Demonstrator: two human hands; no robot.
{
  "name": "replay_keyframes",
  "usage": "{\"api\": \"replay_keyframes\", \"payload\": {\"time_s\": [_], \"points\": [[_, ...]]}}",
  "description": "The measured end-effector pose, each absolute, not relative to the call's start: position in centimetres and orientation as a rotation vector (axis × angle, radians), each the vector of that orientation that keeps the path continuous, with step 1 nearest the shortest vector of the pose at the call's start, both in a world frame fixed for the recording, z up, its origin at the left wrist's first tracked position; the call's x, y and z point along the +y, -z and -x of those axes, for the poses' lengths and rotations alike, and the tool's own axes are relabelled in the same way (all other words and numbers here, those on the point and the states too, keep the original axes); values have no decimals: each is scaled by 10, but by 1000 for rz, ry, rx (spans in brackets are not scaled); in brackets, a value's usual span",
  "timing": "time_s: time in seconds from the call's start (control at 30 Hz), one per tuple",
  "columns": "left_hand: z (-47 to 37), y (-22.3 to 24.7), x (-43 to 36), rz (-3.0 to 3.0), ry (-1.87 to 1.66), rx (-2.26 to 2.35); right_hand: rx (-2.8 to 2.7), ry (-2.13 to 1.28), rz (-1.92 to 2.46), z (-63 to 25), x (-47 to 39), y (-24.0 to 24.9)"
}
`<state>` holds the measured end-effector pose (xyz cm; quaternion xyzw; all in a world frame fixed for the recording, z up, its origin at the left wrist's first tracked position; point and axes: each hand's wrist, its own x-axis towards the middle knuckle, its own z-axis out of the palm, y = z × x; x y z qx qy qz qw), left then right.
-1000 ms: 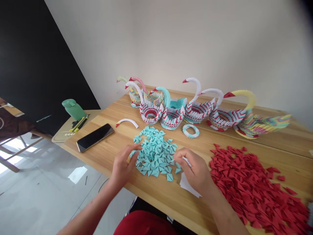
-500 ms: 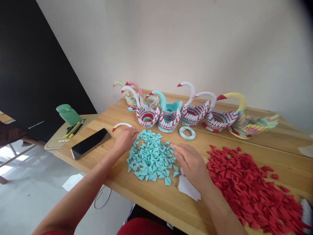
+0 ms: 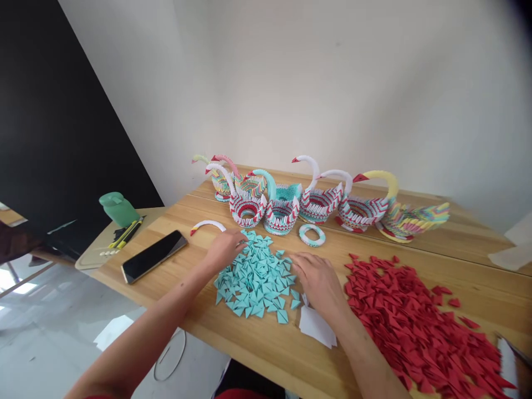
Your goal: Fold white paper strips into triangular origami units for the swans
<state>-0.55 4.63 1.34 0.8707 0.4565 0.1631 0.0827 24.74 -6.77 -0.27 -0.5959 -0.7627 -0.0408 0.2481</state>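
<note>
Small folded teal paper triangles (image 3: 255, 277) lie in a loose heap on the wooden table. At the heap's upper left edge is my left hand (image 3: 224, 250), palm down, its fingers reaching over the outermost pieces. My right hand (image 3: 318, 280) rests along the right edge, fingers stretched toward the heap. No piece shows held in either hand, though the undersides are hidden. Partly beneath my right wrist lie white paper pieces (image 3: 316, 326). Above the heap is a teal and white paper ring (image 3: 312, 235).
Red folded triangles (image 3: 415, 316) spread over the right side. Several paper swans, among them a yellow-necked one (image 3: 409, 219), stand along the back. A white curved neck piece (image 3: 208, 224) and a phone (image 3: 154, 256) lie left. Yellow cutters (image 3: 127, 234) sit beside a green bottle (image 3: 118, 209).
The view has shifted, so the table sits slightly lower in the picture. My left hand has moved a little right over the teal heap's edge. My right hand stays beside the heap.
</note>
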Motion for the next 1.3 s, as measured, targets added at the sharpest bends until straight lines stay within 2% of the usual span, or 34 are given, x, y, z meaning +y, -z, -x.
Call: {"api": "replay_keyframes", "payload": {"time_s": [0.23, 0.53, 0.63, 0.77, 0.9, 1.13, 1.3], "points": [[-18, -9, 45, -2557, -454, 1591, -2106, 128, 1605, -247, -69, 3], [-21, -11, 41, -2542, -478, 1543, -2098, 79, 1562, -245, -69, 0], [-16, -22, 22, -2551, -644, 1419, -2027, -34, 1529, -241, -73, -7], [-20, -32, -18, -2450, -1065, 1054, -1868, -428, 1350, -227, -83, -20], [-34, -35, -48, -2380, -1233, 868, -1719, -675, 1246, -215, -92, -28], [-36, -39, -67, -2074, -1192, 767, -1753, -490, 1115, -213, -95, -28], [-13, -44, -43, -2063, -1263, 980, -1727, -394, 1106, -215, -94, -26]]}}
